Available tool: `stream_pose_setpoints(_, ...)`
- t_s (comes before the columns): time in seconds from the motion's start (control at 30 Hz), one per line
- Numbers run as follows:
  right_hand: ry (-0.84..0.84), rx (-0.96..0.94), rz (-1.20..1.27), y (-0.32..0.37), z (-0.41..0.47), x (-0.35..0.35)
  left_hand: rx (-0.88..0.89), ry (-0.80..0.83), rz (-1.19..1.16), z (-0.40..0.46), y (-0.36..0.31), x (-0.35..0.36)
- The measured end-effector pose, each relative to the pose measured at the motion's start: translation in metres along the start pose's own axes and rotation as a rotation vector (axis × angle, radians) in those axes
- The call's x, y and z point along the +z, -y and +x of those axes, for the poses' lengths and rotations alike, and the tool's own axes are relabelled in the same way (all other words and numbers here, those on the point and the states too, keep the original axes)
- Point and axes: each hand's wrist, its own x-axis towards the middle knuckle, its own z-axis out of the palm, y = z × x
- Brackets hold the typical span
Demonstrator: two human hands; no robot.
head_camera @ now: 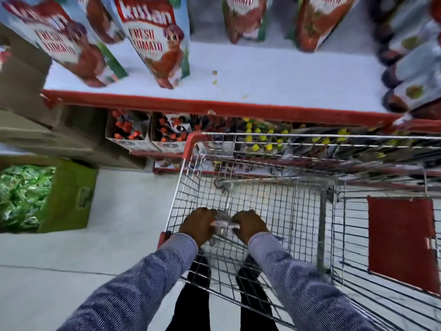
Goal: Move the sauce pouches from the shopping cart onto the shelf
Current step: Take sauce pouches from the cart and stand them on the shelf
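Observation:
Both my hands reach down into the wire shopping cart (296, 137). My left hand (199, 224) and my right hand (249, 225) are closed on the two ends of one sauce pouch (223, 220), seen edge-on as a pale strip with red, low in the cart's near-left corner. The rest of the cart's basket looks bare. Above, the white shelf (262, 77) with a red front edge carries upright tomato sauce pouches (155, 41) at its left and back, with bare board in the middle.
Dark pouches (410, 68) lie stacked at the shelf's right end. A lower shelf holds boxes of red-capped bottles (128, 130) and yellow-capped ones (262, 137). A green carton (59, 199) of green packets stands on the floor at left. The cart's red seat flap (401, 242) is at right.

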Motion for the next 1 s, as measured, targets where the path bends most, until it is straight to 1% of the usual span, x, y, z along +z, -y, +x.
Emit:
stream_pose_setpoints(0.1,-0.071,0.015,-0.009,-0.003,0.008,0.006,0.024,-0.012,0.018,0.003,-0.006,0.009)
stream_pose_setpoints(0.2,-0.122,-0.034,-0.021,-0.002,0.002,-0.002,0.006,-0.008,0.035,0.002,-0.012,0.0)
stream_pose_setpoints(0.27,-0.15,-0.07,-0.025,0.003,-0.008,-0.018,-0.017,-0.045,0.008,-0.003,-0.013,-0.011)
stream_pose_setpoints(0.33,-0.216,-0.114,-0.006,0.008,-0.025,-0.041,0.011,-0.127,-0.02,-0.016,-0.018,-0.027)
stream_pose_setpoints(0.5,-0.419,-0.25,0.088,0.027,-0.087,-0.124,0.194,-0.308,-0.018,-0.067,-0.047,-0.097)
stream_pose_setpoints(0.73,-0.754,-0.44,0.14,0.072,-0.162,-0.251,0.365,-0.662,0.038,-0.119,-0.106,-0.225)
stream_pose_setpoints(0.87,-0.939,-0.505,0.189,0.094,-0.176,-0.307,0.386,-0.811,0.067,-0.132,-0.135,-0.285)
stream_pose_setpoints(0.93,-0.998,-0.52,0.205,0.104,-0.175,-0.328,0.377,-0.855,0.061,-0.129,-0.145,-0.308)
stream_pose_setpoints(1.0,-1.026,-0.52,0.203,0.111,-0.169,-0.345,0.354,-0.863,0.055,-0.119,-0.149,-0.326)
